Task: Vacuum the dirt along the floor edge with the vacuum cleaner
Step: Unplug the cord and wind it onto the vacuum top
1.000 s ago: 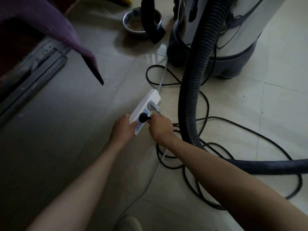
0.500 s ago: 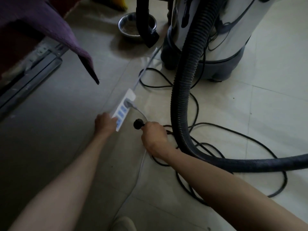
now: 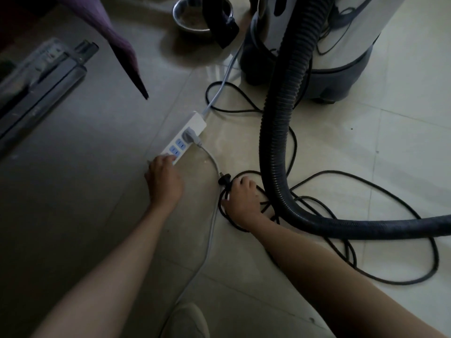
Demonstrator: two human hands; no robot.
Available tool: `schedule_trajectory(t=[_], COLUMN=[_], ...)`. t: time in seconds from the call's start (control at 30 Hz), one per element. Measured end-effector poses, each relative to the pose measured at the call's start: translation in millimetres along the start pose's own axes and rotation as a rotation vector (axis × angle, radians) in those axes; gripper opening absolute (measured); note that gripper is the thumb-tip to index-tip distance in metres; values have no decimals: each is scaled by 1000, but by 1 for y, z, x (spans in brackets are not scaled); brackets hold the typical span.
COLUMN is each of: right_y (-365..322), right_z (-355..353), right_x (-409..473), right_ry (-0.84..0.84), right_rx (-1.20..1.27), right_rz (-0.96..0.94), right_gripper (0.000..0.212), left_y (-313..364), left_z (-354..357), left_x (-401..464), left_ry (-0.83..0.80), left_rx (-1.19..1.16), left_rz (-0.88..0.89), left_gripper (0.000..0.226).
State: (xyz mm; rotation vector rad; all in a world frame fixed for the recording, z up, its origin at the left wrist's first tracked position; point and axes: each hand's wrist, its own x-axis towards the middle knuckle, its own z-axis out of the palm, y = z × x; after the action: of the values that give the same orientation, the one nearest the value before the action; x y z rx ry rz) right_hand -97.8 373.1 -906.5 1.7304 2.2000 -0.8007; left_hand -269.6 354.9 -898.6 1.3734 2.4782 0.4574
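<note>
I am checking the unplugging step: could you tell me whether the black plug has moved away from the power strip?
Yes. The black plug, held by the right hand, has left the power strip, now lying nearer the hose.

A home: glossy cream tiled floor [image 3: 402, 142], a round metal pet-food bowl [image 3: 192, 18] far beyond the left hand [image 3: 164, 181], purple draped cloth [image 3: 117, 37] beyond it, and a white plastic power strip [image 3: 188, 135] under its fingertips.

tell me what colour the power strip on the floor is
White, with light blue socket faces; the power strip shows clearly in the head view, the only one.
</note>
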Motion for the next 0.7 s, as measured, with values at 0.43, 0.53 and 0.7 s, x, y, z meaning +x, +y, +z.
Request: schedule_trajectory(t=[0.43,0.53,0.7], right_y=[23,39,75], right_z=[34,37,47], right_x=[-27,-51,-78], right_ry=[-109,-25,-101], right_rx=[-10,-1,-288], right_rz=[-255,-340,-445], right_gripper=[44,49,89], left_y=[26,24,9], left_z=[36,36,35], left_x=[-40,-55,-81], left_ry=[-407,-452,-325], left_rx=[-28,36,60], left_rz=[510,634,782], left_gripper=[53,55,49])
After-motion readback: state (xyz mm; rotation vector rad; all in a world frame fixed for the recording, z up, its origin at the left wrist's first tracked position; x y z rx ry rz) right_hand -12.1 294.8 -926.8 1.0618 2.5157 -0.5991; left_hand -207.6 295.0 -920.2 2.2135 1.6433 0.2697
